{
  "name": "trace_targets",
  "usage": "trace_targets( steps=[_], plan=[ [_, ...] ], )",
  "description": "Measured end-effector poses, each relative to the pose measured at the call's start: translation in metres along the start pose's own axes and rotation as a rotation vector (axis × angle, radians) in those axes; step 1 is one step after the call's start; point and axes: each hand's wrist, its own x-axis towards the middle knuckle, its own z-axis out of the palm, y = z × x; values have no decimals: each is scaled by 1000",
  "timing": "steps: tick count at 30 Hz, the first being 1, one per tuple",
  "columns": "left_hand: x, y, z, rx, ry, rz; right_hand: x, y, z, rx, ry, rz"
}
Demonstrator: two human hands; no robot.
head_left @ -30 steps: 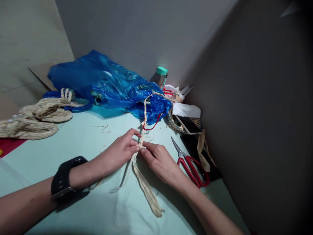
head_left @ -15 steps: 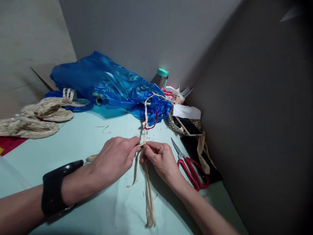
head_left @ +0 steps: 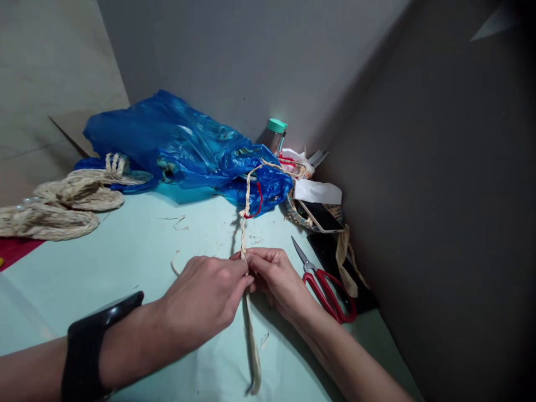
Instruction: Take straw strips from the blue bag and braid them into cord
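Note:
A pale braided fibre cord (head_left: 243, 234) runs from the blue bag down toward me, a short red string (head_left: 260, 200) tied around it. At its lower end my left hand (head_left: 213, 290) and my right hand (head_left: 272, 273) meet, both closed with fingertips pinching the strands. My left thumb almost touches my right fingers. Below them a loose tail of fibre strands (head_left: 252, 346) hangs toward the table's near side. Another strand end (head_left: 175, 262) sticks out left of my left hand. The exact crossing of strands is hidden behind my fingers.
Red-handled scissors (head_left: 322, 279) lie right of my right hand, near a phone (head_left: 321, 216) on a basket (head_left: 299, 215). A large blue plastic bag (head_left: 180, 139) fills the back, with a bottle (head_left: 275, 137) behind. Woven fibre slippers (head_left: 54, 218) lie at left.
Both hands have come slightly nearer and closer together on the cord. My left hand has turned, and a strand end now shows to its left. The hanging tail looks narrower.

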Motion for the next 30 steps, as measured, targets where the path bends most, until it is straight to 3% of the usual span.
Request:
trace_targets(
  steps=[2,5,10,13,18,30],
  plan=[
    [6,-3,-11,-66,14,-62,0,-1,0,19,20,-1],
    [16,-14,-23,-153,146,-118,0,-4,1,37,16,8],
    [26,-31,-20,-599,181,-175,-1,-2,-1,-2,22,-15],
    [28,-32,-11,-897,90,-222,1,3,-2,-32,11,-45],
    [28,-33,1,-1109,-121,-107,4,6,-3,4,-58,-74],
    [29,-30,-3,-1204,-122,-193,-1,0,8,228,-11,-3]
  ],
)
